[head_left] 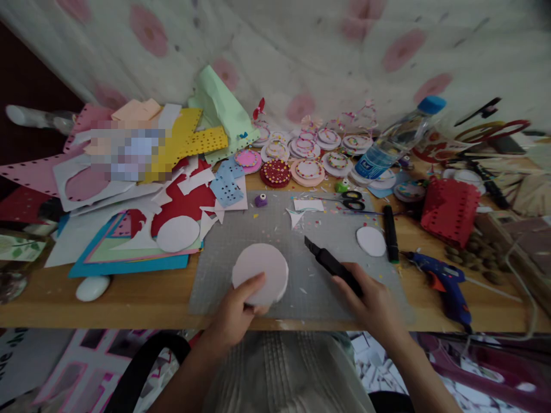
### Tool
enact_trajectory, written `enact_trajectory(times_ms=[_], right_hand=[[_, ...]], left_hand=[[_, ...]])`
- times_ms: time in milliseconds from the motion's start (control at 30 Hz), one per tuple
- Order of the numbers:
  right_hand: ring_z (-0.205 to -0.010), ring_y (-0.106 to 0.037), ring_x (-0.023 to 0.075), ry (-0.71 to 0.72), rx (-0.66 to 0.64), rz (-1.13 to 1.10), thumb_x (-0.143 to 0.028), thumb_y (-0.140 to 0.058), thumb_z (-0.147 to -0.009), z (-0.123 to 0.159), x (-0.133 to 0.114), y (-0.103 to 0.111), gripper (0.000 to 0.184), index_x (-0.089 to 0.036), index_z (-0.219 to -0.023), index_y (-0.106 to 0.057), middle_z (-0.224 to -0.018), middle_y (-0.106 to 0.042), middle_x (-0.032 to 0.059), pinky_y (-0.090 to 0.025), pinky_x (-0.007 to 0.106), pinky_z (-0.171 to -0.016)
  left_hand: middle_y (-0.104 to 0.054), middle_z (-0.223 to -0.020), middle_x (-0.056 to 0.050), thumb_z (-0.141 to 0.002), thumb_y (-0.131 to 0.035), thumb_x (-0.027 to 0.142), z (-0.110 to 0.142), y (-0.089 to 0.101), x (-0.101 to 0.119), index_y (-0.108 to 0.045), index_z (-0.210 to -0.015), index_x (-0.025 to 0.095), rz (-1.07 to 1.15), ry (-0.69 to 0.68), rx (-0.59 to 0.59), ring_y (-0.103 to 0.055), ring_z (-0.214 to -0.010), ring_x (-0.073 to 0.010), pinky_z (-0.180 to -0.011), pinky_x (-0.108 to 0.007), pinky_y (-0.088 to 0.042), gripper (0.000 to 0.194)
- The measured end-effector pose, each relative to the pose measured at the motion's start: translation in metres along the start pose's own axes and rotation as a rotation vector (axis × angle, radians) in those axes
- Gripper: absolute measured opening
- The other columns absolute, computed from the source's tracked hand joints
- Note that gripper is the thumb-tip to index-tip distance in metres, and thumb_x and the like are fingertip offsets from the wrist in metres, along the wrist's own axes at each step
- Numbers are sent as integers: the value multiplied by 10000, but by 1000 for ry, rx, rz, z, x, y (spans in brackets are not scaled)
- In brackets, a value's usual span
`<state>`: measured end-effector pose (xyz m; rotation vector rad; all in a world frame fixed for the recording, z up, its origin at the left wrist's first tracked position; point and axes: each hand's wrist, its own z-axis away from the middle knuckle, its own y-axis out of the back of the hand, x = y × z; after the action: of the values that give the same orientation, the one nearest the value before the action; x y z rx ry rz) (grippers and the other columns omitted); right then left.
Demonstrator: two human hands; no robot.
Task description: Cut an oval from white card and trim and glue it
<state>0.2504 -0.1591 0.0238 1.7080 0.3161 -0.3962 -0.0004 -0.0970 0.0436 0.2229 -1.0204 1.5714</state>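
Left hand [239, 310] pinched a pale pinkish round disc [259, 264] over the grey cutting mat [297, 301]; right hand [372, 298] gripped a black craft knife [331, 265] off to the side. Disc seemed mostly shaped, edge maybe unfinished.

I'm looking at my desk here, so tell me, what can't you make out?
In the head view:
1. Underside of the pale disc in the left hand: hidden by its top face.
2. Rear end of the black cutter: hidden by the right hand.
3. Part of the paper heap: pixelated.
4. Print on the bottle label: too small.
5. Purple object: cut off by the right edge.
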Motion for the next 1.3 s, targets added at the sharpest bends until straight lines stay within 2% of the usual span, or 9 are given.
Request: enact_trajectory(times_ms=[167, 333, 467, 567, 700, 900, 967, 1033, 1300], right_hand=[[-802, -630, 274, 57, 76, 267, -508, -460, -946, -25, 5, -16, 373, -180, -922, -635, -839, -661, 103, -482, 365, -667], [-832, -597, 279, 91, 81, 237, -443, -492, -948, -41, 6, -23, 321, -156, -1001, -627, -866, -641, 112, -478, 403, -737], [-893, -585, 282, 152, 137, 154, -349, -512, -942, -28, 10, -16, 258, -157, -1090, -600, -979, -627, 130, -484, 433, -774], [-911, -591, 233, 332, 98, -18, -186, -480, -932, 1, 13, -2, 202, -197, -1103, -587, -1008, -618, 103, -499, 380, -784], [-913, -601, 202, 477, -36, -132, -85, -450, -895, 36, 12, 10, 232, -207, -1019, -603, -966, -621, 81, -512, 331, -781], [-982, -553, 290, 182, 139, 91, -293, -507, -925, 6, 4, -7, 272, -160, -1158, -552, -1081, -576, 152, -491, 465, -829], [-1015, -535, 338, 112, 172, 174, -417, -537, -905, -14, 4, -16, 394, -140, -1186, -550, -1107, -577, 184, -472, 518, -848], [-990, -547, 348, 75, 142, 183, -420, -504, -920, -29, 4, -23, 350, -137, -1111, -579, -1083, -598, 197, -468, 522, -829], [-713, -675, 228, 133, 57, -11, -385, -419, -963, -46, 3, -20, 309, -155, -1157, -491, -885, -698, 104, -517, 316, -600]], left_hand=[[-315, -443, 94, -825, -619, 553, -34, -8, 9, -483, -594, 155, 118, 197, -139, -215, -362, -19, -381, -164, -191, 480], [-507, -582, 29, -890, -512, 555, -39, -2, 16, -609, -847, 98, 184, 384, -252, -355, -377, -24, -400, -158, -225, 468], [-659, -662, -100, -859, -467, 607, -20, 17, 19, -674, -953, 50, 73, 513, -490, -470, -378, -90, -376, -210, -257, 602], [-650, -605, -97, -841, -492, 578, 3, 33, 22, -691, -811, 69, -100, 389, -547, -476, -388, -98, -386, -215, -275, 548], [-549, -542, -14, -827, -550, 526, 25, 40, 22, -578, -660, 142, -444, 176, -332, -448, -448, -88, -443, -198, -316, 419], [-623, -884, -58, -874, -569, 354, 4, 23, 24, -597, -868, 182, -1177, -620, 22, -578, -818, -185, -751, -305, -469, 174], [-571, -1228, -138, -775, -700, 368, -17, 22, 28, -557, -1177, 178, -1369, -845, 102, -508, -1144, -298, -982, -446, -406, 467], [-468, -1383, -178, -680, -783, 420, -38, 24, 31, -463, -1322, 167, -1485, -897, 101, -391, -1290, -374, -1079, -546, -299, 761], [-483, -1348, -165, -666, -772, 357, -66, 30, 37, -379, -1369, 178, -1359, -933, -23, -459, -1252, -328, -1060, -516, -372, 825]])
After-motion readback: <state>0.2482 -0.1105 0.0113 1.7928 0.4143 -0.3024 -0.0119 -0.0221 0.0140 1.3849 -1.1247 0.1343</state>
